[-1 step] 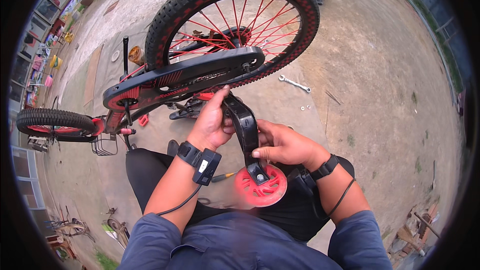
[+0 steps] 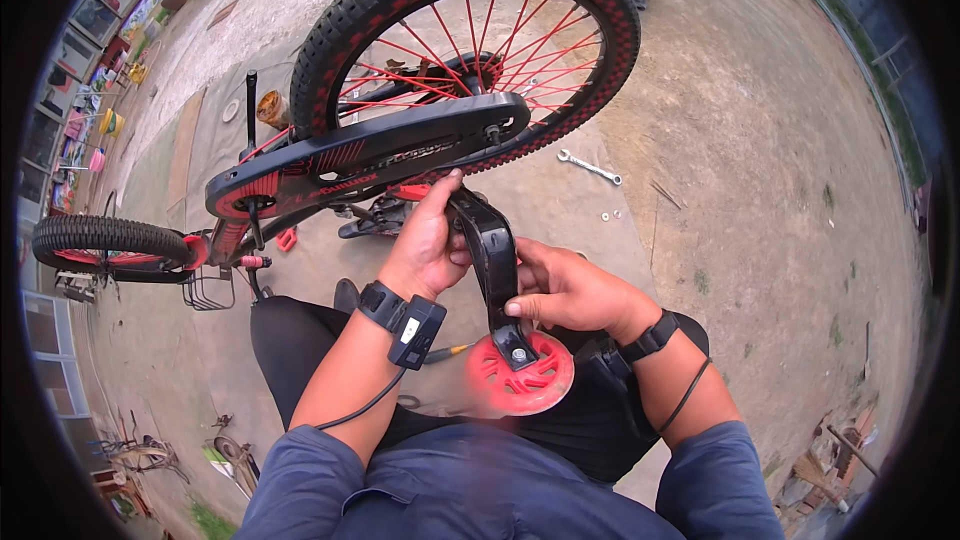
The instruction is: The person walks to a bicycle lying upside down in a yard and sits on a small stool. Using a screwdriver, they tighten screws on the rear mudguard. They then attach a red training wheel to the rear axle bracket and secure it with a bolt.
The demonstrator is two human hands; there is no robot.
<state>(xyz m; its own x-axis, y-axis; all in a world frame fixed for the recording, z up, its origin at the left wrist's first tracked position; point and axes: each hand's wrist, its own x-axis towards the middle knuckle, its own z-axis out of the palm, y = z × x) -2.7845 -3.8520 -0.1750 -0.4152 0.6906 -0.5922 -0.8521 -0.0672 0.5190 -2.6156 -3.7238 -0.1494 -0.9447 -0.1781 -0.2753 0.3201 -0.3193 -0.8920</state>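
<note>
Between my hands is a training wheel with a curved black bracket [image 2: 496,265] and a red spoked wheel [image 2: 545,385] bolted at its lower end, over my lap. My left hand [image 2: 425,252] grips the bracket's upper end, its thumb stretched along the top. Lower on the bracket, my right hand [image 2: 575,290] is closed with the thumb against its edge; some fingers are hidden behind it. Just beyond lies an upturned bicycle, its knobbly rear tyre [image 2: 322,60] raised and its black chain guard [image 2: 400,145] facing me.
A combination wrench [image 2: 590,168] lies right of the rear wheel, with small washers [image 2: 611,215] nearby. The bicycle's front wheel [image 2: 110,237] is at far left. A rusty can [image 2: 272,110] stands behind the frame. Near my left wrist lies a screwdriver-like tool [image 2: 446,353], partly hidden.
</note>
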